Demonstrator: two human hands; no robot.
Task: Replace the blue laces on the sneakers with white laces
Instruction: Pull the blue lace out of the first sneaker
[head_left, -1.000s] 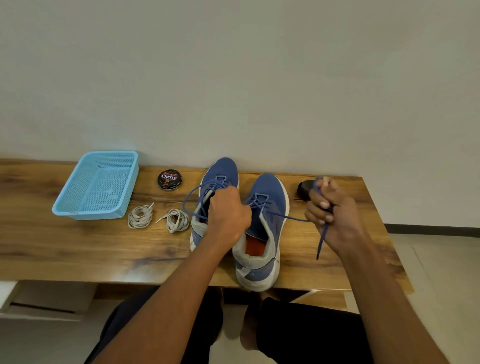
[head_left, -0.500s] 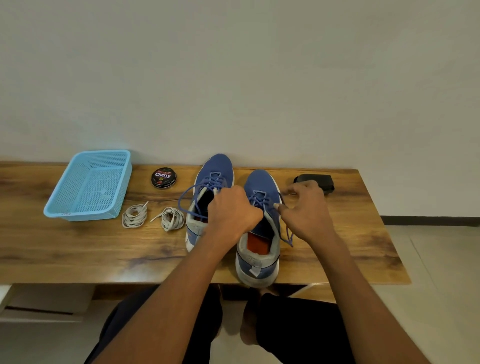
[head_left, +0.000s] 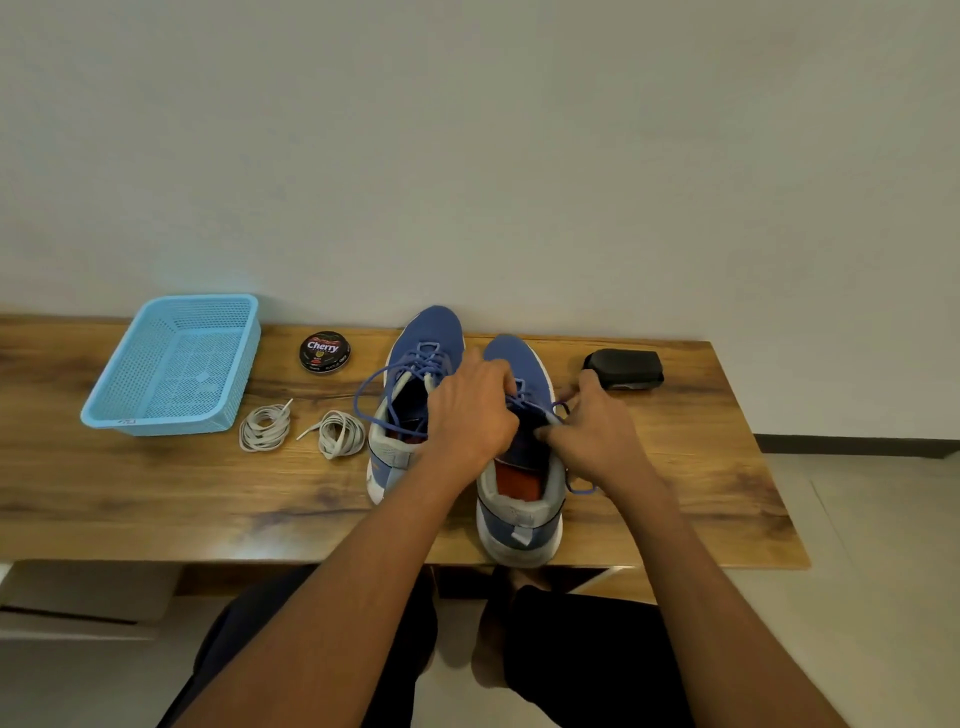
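Right sneaker (head_left: 519, 499) stands on the bench (head_left: 156, 499), toe to the wall; its blue lace (head_left: 540, 413) is partly loosened at the upper eyelets, a loop trailing off its right side. My left hand (head_left: 470, 415) curls over the tongue area, steadying the shoe; whether it holds lace I cannot tell. My right hand (head_left: 597, 441) pinches the lace between its fingers (head_left: 553, 434). Left sneaker (head_left: 415, 384), just beside, is fully laced in blue, ends slack. Two white lace bundles (head_left: 301, 428) lie untouched, left of the shoes. Judgement: early, unlacing of the first shoe only; everything else remains.
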